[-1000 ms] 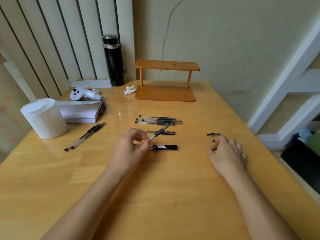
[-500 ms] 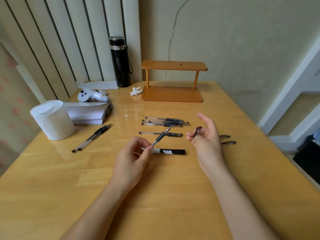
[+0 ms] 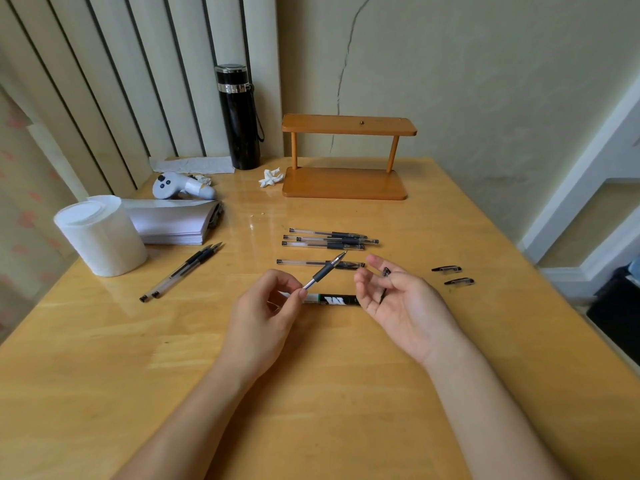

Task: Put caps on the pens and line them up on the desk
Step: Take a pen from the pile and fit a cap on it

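Meanwhile the left hand [image 3: 263,306] pinched an uncapped pen [image 3: 323,270], tip up, while the right hand [image 3: 398,299], palm up, held a black cap [image 3: 385,282] beside it.

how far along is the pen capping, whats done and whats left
Done: four pens lie lined up mid-desk, seemingly capped. In hand: the left hand holds an uncapped pen tip-up, and the right hand holds a cap beside it, not yet on. Left: two uncapped pens by the paper roll, two loose caps on the right, then lining them up.
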